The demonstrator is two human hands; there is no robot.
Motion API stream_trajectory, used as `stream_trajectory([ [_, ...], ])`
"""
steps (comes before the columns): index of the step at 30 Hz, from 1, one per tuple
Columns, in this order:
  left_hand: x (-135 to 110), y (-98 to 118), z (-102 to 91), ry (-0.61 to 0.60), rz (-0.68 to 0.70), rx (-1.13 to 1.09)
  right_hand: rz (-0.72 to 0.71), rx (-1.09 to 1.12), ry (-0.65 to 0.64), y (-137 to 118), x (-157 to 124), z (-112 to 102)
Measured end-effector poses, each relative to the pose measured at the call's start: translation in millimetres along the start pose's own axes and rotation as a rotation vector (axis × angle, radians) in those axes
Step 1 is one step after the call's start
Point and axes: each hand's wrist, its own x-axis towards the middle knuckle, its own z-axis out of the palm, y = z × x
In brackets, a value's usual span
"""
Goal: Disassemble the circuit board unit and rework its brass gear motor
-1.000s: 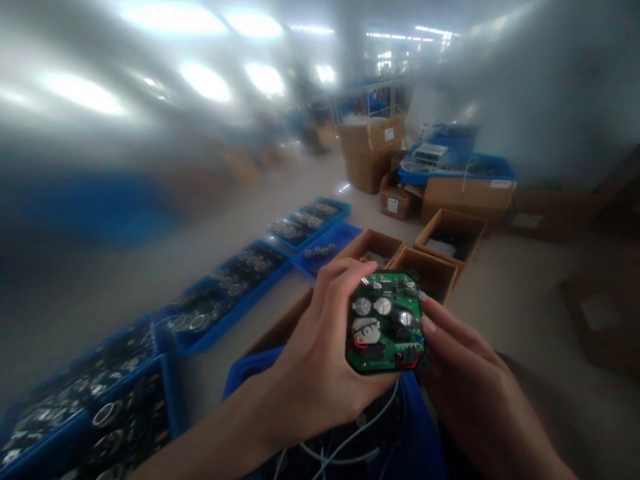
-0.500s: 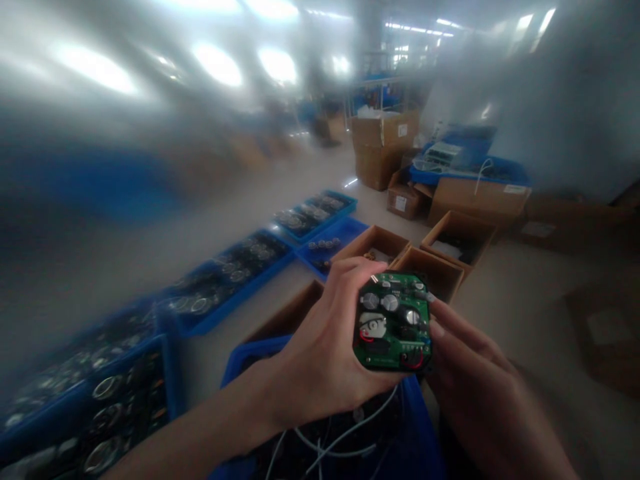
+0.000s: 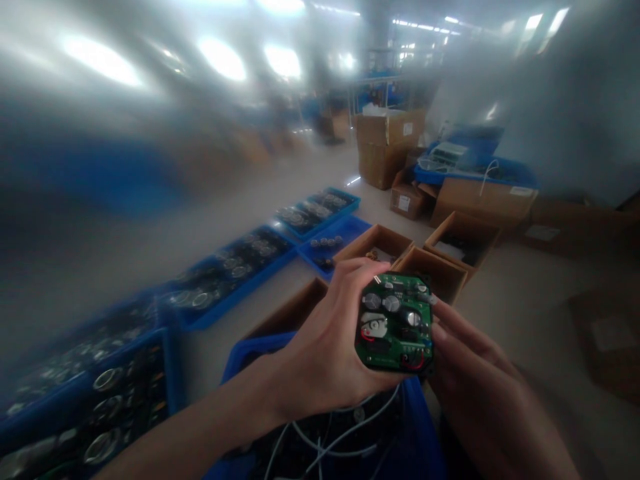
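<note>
A green circuit board (image 3: pixel 395 333) in a dark square housing is held up in front of me, its component side facing me. Round capacitors, a pale metal part and short red wires show on it. My left hand (image 3: pixel 330 333) wraps round the board's left side, thumb under the lower edge and fingers over the top. At the right edge, the fingertips of my right hand (image 3: pixel 470 367) press against the housing; some of those fingers are hidden behind it. Just below, a blue crate (image 3: pixel 423 427) contains dark parts and a loose white cable (image 3: pixel 345 435).
Blue trays (image 3: pixel 240 290) of dark parts with metal rings run along the floor to the left. Beyond my hands are open cardboard boxes (image 3: pixel 463 237). A taller carton (image 3: pixel 383 153) and a blue tray (image 3: pixel 475 167) on a box are farther back.
The view has shifted slightly, so the surroundings sit a little to the right. Both hands keep the same hold on the circuit board.
</note>
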Motion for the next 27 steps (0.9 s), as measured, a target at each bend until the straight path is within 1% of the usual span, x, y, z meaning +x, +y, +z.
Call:
stream_trajectory([
  [3,0,-2,1.2,0.0,0.008,-0.015,0.004,-0.022,0.026,-1,0,1],
  [7,0,-3,1.4,0.003,0.01,-0.015,0.001,-0.027,0.015,-2,1,3],
  [10,-1,-5,0.7,0.008,0.008,-0.014,-0.001,-0.042,0.03,-1,1,2],
  [15,-4,-13,0.6,0.048,0.098,-0.033,0.002,-0.068,0.063,2,-2,4],
  [18,-7,-18,0.1,0.052,0.115,-0.044,0.001,-0.077,0.069,4,-2,7],
  [23,-10,-24,-1.2,0.056,0.109,-0.074,0.0,-0.091,0.029,6,1,11],
  [27,-12,-29,0.2,0.067,0.117,-0.103,0.019,-0.098,-0.029,7,2,4],
])
